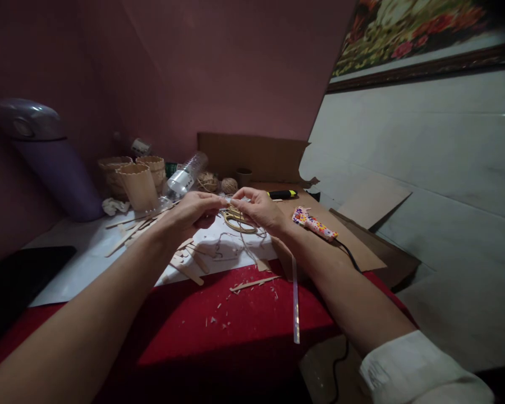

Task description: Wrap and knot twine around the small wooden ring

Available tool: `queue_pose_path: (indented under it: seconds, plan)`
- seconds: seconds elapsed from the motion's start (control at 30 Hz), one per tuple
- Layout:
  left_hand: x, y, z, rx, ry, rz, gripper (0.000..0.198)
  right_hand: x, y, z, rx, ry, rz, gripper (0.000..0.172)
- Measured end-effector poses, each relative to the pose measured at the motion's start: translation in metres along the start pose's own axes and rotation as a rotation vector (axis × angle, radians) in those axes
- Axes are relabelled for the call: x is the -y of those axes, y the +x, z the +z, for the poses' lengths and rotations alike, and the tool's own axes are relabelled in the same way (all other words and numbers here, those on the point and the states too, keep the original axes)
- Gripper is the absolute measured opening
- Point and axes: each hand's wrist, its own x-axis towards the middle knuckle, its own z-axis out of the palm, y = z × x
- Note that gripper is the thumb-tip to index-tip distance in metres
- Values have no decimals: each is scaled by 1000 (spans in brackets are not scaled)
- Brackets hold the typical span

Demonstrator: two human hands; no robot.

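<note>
My left hand [197,210] and my right hand [258,209] meet over the table, fingertips pinched close together. From the right hand's fingers a thin strand of twine [244,240] hangs down to the white paper. What the left fingertips pinch is too small to make out. Just under the hands lies a pair of scissors with gold handles [239,225], partly covered by the right hand. Wooden craft sticks [185,269] are scattered by the left forearm, and another stick [255,284] rests on the red cloth [185,336].
A glue gun with a flowered body [315,224] lies on cardboard to the right, its cord trailing. Behind are a plastic bottle [187,177], balls of twine [229,186], wooden cups [137,188] and a yellow-black tool [284,194]. A purple flask [59,168] stands left.
</note>
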Motion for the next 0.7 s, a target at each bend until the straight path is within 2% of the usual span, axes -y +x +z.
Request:
queue_pose_path:
  seconds: [0.17,0.3,0.37,0.47,0.57,0.7]
  plan:
    - [-1,0,-3,90,-172,-138,10,-2,3,-6,55,-98,-57,13]
    - [-1,2,-5,101,-237,-216,22,-8,5,-8,55,-147,-111,15]
    - [0,2,-6,99,-245,-238,24,-9,5,-8,45,-202,-163,16]
    - [0,2,-6,111,-254,-260,16,-9,5,-9,28,-279,-229,17]
    - [-1,2,-6,110,-256,-261,9,-9,5,-10,18,-336,-238,17]
    - [-2,2,-5,75,-194,-258,13,-10,4,-11,14,-394,-235,17]
